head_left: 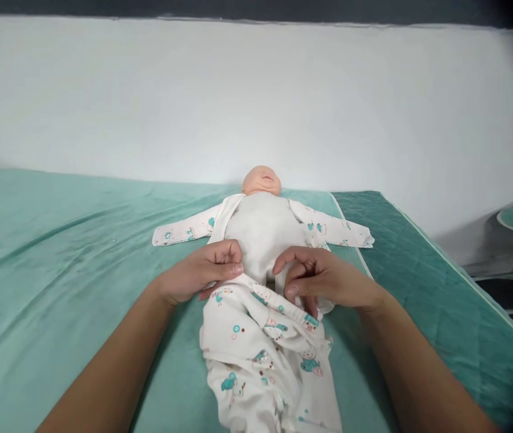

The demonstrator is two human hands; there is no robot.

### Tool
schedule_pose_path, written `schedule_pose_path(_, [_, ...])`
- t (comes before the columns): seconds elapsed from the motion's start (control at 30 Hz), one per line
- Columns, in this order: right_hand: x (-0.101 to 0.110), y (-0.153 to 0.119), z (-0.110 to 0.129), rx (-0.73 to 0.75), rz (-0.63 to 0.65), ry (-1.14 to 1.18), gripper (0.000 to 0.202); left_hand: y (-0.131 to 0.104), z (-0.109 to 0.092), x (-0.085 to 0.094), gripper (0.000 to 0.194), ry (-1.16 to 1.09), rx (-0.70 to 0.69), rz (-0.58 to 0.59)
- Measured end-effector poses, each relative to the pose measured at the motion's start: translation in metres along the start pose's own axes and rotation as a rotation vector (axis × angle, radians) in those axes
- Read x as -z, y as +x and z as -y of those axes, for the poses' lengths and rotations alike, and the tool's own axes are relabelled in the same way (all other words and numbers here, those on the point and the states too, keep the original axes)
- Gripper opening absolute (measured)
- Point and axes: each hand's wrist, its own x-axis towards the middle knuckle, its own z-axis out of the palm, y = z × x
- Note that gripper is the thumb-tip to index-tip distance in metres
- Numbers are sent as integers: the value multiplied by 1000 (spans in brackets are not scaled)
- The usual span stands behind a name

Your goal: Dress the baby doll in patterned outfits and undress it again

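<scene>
A doll [263, 225] is laid on its back on a pale green sheet [58, 288], seen from the foot end, with its head [261, 181] farthest away, near a white wall [256, 96]. The arms are spread to both sides and covered by long white sleeves [190, 225] printed with small teal figures. The pale chest is left uncovered between the sleeves. Over the lower body, loose white clothes [274, 367] with the same sort of print are bunched in folds, and are cut off by the bottom edge of the view.

At the waist, the upper edge of the clothes is pinched between thumb and forefinger by the left hand [206, 270]. The right hand [323, 279] is held across the other side of the waist, fingers curled and thumb close to them; whether any cloth is gripped there cannot be told. Both forearms are bare.

To the right, beyond the sheet's pale border, a darker green quilt [436, 313] is spread. Along the top, the wall is bordered by a dark band [256, 9].
</scene>
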Motion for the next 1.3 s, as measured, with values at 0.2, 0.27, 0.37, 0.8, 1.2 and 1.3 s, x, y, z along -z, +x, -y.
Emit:
schedule_pose_path(0.2, [-5,-14,8,21,57,-147,39,1,12,1,32,-128,-64,-29])
schedule_pose_path(0.27, [-1,-19,7,13,117,-109,40,-1,11,3,33,-91,-47,5])
schedule_pose_path(0.37, [10,-24,-1,-15,179,-22,46,-4,8,9,31,6,-3,55])
schedule_pose_path(0.8, [39,-37,-25,95,-113,-29,41,-1,10,27,35,-49,-96,-416])
schedule_pose_path(1.2, [12,7,-32,452,-772,1,32,-2,13,14,32,153,-163,-327])
schedule_pose_path(1.3, [5,10,-31,439,-857,-64,31,3,15,7,31,80,-231,-466])
